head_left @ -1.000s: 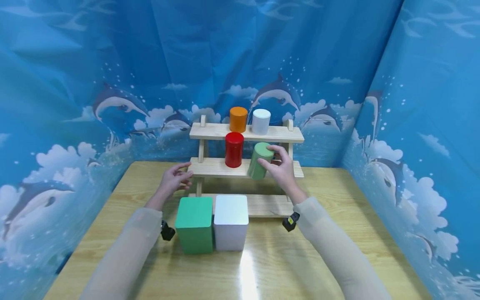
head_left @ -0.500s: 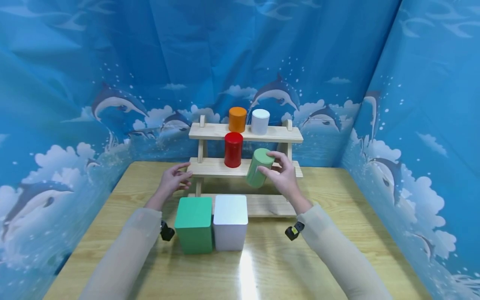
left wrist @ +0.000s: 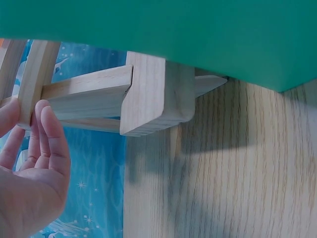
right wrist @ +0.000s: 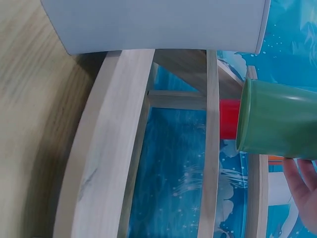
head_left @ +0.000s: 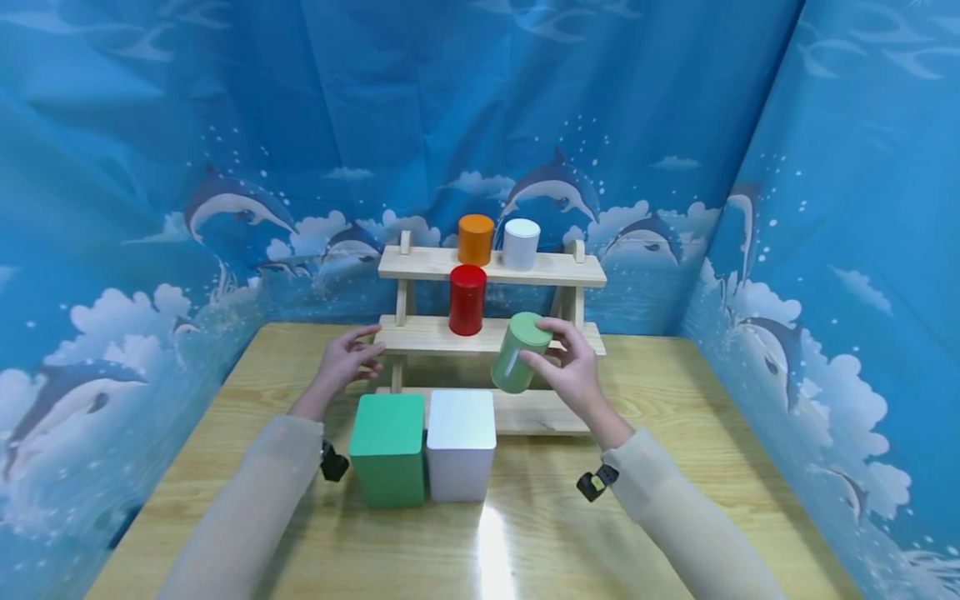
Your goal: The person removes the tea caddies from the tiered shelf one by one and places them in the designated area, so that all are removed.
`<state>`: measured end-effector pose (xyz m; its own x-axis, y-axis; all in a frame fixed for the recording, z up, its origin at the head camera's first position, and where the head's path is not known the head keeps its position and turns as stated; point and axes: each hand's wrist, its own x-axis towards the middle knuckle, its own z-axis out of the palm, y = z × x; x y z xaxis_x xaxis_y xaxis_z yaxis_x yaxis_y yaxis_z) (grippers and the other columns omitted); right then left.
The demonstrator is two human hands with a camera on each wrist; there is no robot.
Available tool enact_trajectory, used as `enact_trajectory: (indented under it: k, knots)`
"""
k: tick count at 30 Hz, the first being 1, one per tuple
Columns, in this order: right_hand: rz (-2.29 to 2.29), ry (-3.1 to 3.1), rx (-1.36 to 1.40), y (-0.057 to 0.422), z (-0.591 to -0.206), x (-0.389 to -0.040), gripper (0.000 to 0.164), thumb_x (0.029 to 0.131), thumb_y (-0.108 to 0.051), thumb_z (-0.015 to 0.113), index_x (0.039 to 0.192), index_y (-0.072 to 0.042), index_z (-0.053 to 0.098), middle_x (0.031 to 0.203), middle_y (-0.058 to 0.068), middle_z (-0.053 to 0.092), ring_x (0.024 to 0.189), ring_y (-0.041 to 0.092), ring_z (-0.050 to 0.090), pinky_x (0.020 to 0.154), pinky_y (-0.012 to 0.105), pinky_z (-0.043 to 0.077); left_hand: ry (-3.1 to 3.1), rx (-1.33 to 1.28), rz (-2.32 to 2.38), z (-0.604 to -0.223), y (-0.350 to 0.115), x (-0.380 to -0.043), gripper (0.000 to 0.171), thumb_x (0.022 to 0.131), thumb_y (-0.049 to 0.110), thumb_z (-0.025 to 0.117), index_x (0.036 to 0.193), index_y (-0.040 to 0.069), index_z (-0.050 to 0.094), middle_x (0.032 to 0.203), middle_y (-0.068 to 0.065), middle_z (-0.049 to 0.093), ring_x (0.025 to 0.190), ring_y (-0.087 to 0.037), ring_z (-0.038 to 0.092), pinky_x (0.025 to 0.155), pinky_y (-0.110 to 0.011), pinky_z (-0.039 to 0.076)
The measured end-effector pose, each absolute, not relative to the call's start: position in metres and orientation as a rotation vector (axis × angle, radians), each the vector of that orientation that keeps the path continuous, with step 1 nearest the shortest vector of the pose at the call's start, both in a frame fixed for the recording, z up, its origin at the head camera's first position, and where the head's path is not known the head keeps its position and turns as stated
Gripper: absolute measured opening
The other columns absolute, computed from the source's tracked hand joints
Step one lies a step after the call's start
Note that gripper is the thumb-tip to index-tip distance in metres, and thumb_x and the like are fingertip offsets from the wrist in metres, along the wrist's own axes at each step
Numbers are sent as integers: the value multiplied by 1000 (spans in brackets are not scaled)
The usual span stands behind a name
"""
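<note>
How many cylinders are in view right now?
4: the orange cylinder and white cylinder on the top shelf, the red cylinder on the middle shelf, and the green cylinder in the right hand. The green box and white box could hide others.

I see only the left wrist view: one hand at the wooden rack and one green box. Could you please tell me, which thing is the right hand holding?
Observer: In the head view, the right hand holds a green cylinder.
Operator: Thank you. Which thing is standing on the middle shelf, please?
Observer: A red cylinder stands there.
Operator: And beside the green box, is there some other box?
Observer: Yes, a white box stands to its right in the head view.
</note>
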<state>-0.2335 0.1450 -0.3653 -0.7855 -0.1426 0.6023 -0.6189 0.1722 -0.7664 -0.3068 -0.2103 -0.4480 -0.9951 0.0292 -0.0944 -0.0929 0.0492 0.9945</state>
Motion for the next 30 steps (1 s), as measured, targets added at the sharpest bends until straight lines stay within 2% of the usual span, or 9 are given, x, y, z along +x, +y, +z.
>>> enact_trajectory:
  k: [2,6,10,18,25,30]
  knots:
    - [1655,-2049,733,146,-367,-231,41,77,10,69,115,9,51,115,22,52,95,14,54,79,38,52,2203,-69,2111,-447,-210,-307,55,88,24,65,138,15,45,113,-23,56,68,-14,62,66,-32,56]
    - [1656,-2052,746,150,-373,-226,42,76,11,69,114,9,51,116,23,52,95,12,55,78,31,53,2186,-78,2093,-433,-206,-298,54,91,19,62,140,12,42,119,-28,51,71,-17,63,72,-37,56]
    - [1650,-2063,761,153,-380,-220,43,74,13,70,113,10,52,117,24,53,94,12,57,78,32,53,2175,-83,2081,-428,-205,-295,53,92,16,60,141,11,40,122,-30,49,73,-20,63,75,-42,55]
    - [1608,-2070,826,161,-389,-210,46,69,17,72,109,12,51,110,26,54,91,10,60,74,31,54,2191,-68,2113,-446,-211,-306,56,88,25,66,138,15,44,111,-19,58,70,-16,63,71,-38,56]
    - [1559,-2144,832,166,-402,-197,46,69,14,74,109,11,52,112,25,53,94,11,58,76,33,54,2193,-65,2110,-449,-213,-308,58,86,28,67,139,17,44,113,-20,58,70,-15,63,75,-42,55]
    - [1533,-2189,826,169,-413,-189,44,69,12,75,107,10,53,112,24,54,101,12,54,75,33,55,2149,-76,2112,-441,-210,-303,56,89,21,64,140,14,42,117,-23,55,71,-17,63,80,-47,52]
